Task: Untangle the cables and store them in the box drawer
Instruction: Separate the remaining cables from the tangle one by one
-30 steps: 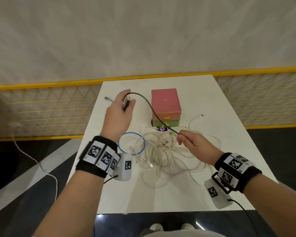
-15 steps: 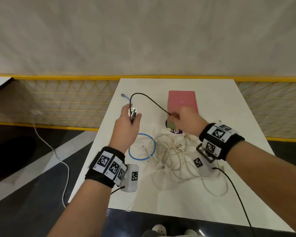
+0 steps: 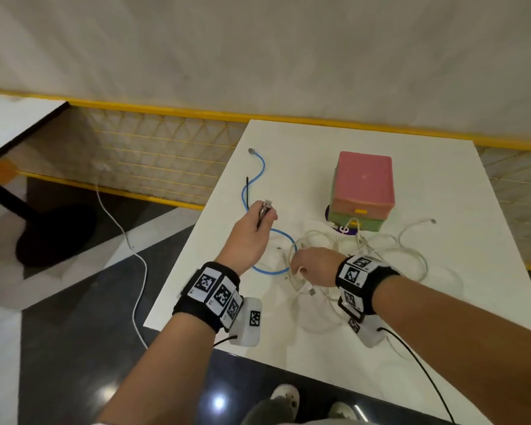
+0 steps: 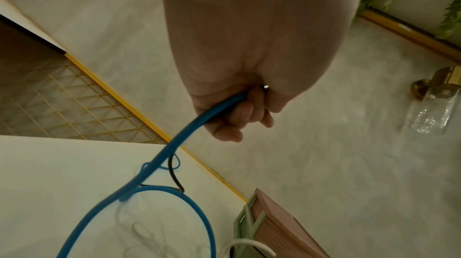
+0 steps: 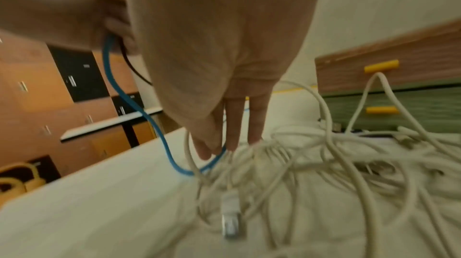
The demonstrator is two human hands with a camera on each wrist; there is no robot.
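Observation:
A tangle of white cables (image 3: 365, 250) lies on the white table (image 3: 288, 142) in front of the drawer box (image 3: 364, 185), which has a pink drawer over a green one, both closed. My left hand (image 3: 265, 210) is raised over the table's left side and grips the plug ends of the blue cable (image 3: 243, 197) and a thin black cable (image 3: 247, 185). The left wrist view shows my left hand's (image 4: 247, 112) fingers curled round the blue cable (image 4: 217, 108). My right hand (image 3: 298, 265) reaches down with straight fingers (image 5: 234, 124) into the white cables (image 5: 324, 163), touching the blue loop (image 5: 174, 163).
A yellow mesh fence (image 3: 166, 154) runs behind and left of the table. A white cord (image 3: 135, 271) trails on the dark floor at left. Another table top (image 3: 13, 118) shows at far left. A purple disc (image 3: 330, 214) sits under the box. The table's near edge is by my feet.
My right hand left the box and came back to the near-left part of the tangle. The black cable's far end now lies free at the table's left. My view swung left.

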